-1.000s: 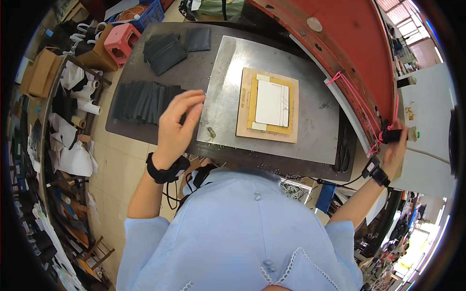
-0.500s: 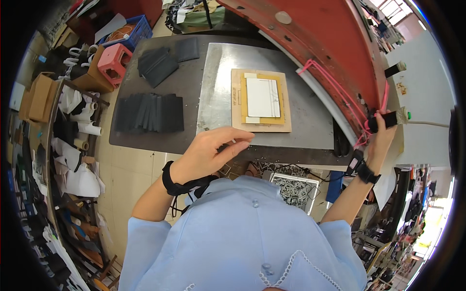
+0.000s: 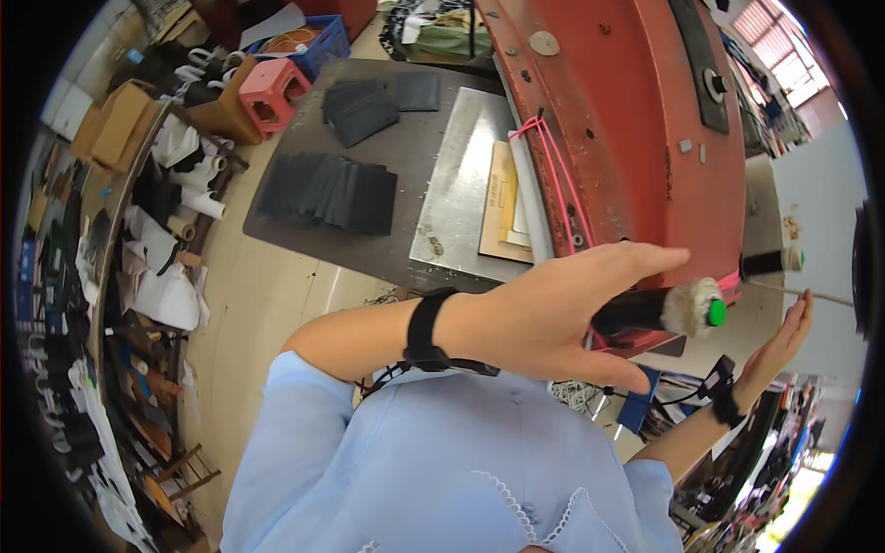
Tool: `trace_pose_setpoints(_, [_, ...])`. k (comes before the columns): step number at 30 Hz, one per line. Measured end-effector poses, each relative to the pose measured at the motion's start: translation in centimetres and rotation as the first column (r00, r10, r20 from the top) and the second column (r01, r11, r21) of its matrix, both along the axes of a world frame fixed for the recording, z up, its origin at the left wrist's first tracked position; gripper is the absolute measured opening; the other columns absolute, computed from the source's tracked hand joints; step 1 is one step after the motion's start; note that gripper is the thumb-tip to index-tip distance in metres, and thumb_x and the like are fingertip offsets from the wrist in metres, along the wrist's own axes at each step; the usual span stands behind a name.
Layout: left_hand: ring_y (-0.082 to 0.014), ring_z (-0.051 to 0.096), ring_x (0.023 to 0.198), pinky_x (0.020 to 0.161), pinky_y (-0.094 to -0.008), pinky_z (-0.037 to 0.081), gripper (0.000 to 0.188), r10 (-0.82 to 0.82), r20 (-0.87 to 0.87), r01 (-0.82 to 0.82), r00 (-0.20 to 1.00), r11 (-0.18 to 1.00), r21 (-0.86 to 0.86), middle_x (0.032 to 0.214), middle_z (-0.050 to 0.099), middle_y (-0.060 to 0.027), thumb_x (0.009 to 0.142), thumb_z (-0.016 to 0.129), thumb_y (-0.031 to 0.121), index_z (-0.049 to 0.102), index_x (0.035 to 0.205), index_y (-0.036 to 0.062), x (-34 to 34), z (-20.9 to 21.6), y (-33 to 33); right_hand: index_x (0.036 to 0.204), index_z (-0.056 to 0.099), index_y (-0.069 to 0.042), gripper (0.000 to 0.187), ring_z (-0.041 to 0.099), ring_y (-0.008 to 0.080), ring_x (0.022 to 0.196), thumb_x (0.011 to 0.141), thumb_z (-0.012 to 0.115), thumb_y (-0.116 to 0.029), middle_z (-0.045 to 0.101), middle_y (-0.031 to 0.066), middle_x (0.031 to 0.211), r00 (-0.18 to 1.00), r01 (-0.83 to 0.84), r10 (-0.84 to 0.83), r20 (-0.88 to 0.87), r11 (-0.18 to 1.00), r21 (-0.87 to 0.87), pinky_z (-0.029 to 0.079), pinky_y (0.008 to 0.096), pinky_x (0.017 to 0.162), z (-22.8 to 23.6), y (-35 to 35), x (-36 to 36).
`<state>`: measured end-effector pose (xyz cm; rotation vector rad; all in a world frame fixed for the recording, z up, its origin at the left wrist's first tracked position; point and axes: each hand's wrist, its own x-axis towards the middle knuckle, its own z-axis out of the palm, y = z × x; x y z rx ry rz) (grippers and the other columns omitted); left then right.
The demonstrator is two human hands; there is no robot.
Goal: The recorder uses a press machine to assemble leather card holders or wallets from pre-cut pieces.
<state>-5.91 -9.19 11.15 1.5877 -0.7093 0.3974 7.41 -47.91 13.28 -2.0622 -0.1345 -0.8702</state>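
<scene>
My left hand [image 3: 544, 309], a black band on its wrist, reaches across to the right with thumb and fingers spread. Between them, seen from above, lies a black handle [image 3: 631, 311] with a green button on its end; I cannot tell whether the hand touches it. Off to the right is my right hand [image 3: 776, 348], fingers stretched out, holding nothing. The handle belongs to the red swing arm [image 3: 618, 138] of a press. Beneath the arm's edge, a wooden board [image 3: 495, 203] with a yellow and white plate is partly hidden on the metal sheet [image 3: 452, 194].
Dark flat pieces lie in a fanned row [image 3: 336, 194] and a stack [image 3: 364, 115] on the dark table [image 3: 286, 166]. A second black handle [image 3: 763, 264] is farther right. Pink cord [image 3: 553, 170] hangs along the arm. A pink stool [image 3: 272, 92] and a shelf of rolls stand left.
The red arm has swung left over the board. My right hand has let go of the handle and opened. My left hand has moved right, up to the handle, its fingers spreading.
</scene>
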Motion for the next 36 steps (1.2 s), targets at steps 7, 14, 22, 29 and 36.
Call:
trace_pose_setpoints(7, [-0.0119, 0.061, 0.086, 0.076, -0.0263, 0.049, 0.07, -0.091, -0.295, -0.014, 0.951, 0.942, -0.336, 0.096, 0.064, -0.0092, 0.085, 0.076, 0.049, 0.049, 0.126, -0.0015, -2.4, 1.2, 2.7, 0.145, 0.037, 0.003, 0.059, 0.053, 0.0307, 0.128, 0.108, 0.038, -0.043, 0.051, 0.0247, 0.138, 0.957, -0.282, 0.287, 0.049, 0.87, 0.404, 0.04, 0.0423, 0.114, -1.3, 5.9, 2.2])
trace_pose_setpoints(14, [-0.0139, 0.06, 0.071, 0.068, -0.0279, 0.048, 0.053, 0.015, -0.352, -0.154, 0.936, 0.915, -0.372, 0.08, 0.064, -0.0102, 0.101, 0.043, 0.044, 0.055, 0.12, -0.0037, -3.5, 2.2, 6.5, 0.138, 0.05, 0.004, 0.055, 0.058, 0.0258, 0.103, 0.107, 0.038, -0.04, 0.061, 0.0174, 0.112, 0.908, -0.332, 0.419, 0.029, 0.674, 0.66, 0.045, 0.0369, 0.097, 0.8, 9.2, -1.6])
trace_pose_setpoints(22, [-0.0118, 0.061, 0.073, 0.067, -0.0265, 0.047, 0.033, -0.068, -0.396, -0.143, 0.916, 0.865, -0.481, 0.083, 0.063, -0.0072, 0.099, 0.051, 0.026, 0.063, 0.11, -0.0023, -4.3, 2.5, 6.7, 0.105, 0.062, 0.001, 0.027, 0.043, 0.0169, 0.07, 0.101, 0.048, -0.023, 0.043, 0.0051, 0.071, 0.736, -0.507, 0.674, 0.067, 0.481, 0.715, 0.038, 0.0309, 0.069, 0.5, 5.9, -0.5])
trace_pose_setpoints(29, [-0.011, 0.06, 0.072, 0.062, -0.0253, 0.047, 0.031, -0.107, -0.347, -0.091, 0.932, 0.857, -0.507, 0.086, 0.063, -0.0074, 0.1, 0.054, 0.026, 0.063, 0.11, -0.0014, -4.2, 1.3, 5.6, 0.106, 0.062, 0.001, 0.028, 0.043, 0.0167, 0.07, 0.101, 0.047, -0.021, 0.043, 0.0047, 0.07, 0.734, -0.514, 0.676, 0.07, 0.485, 0.708, 0.039, 0.0307, 0.071, 0.1, 4.9, -1.0])
trace_pose_setpoints(36, [-0.0113, 0.059, 0.073, 0.064, -0.0253, 0.047, 0.047, -0.05, -0.33, -0.135, 0.943, 0.847, -0.515, 0.089, 0.062, -0.0074, 0.099, 0.057, 0.041, 0.059, 0.117, -0.0019, -4.7, 2.0, 4.7, 0.123, 0.057, 0.004, 0.051, 0.042, 0.0164, 0.071, 0.105, 0.044, -0.041, 0.043, 0.0046, 0.071, 0.819, -0.466, 0.572, 0.055, 0.605, 0.646, 0.038, 0.0295, 0.07, 0.8, 5.6, -1.7])
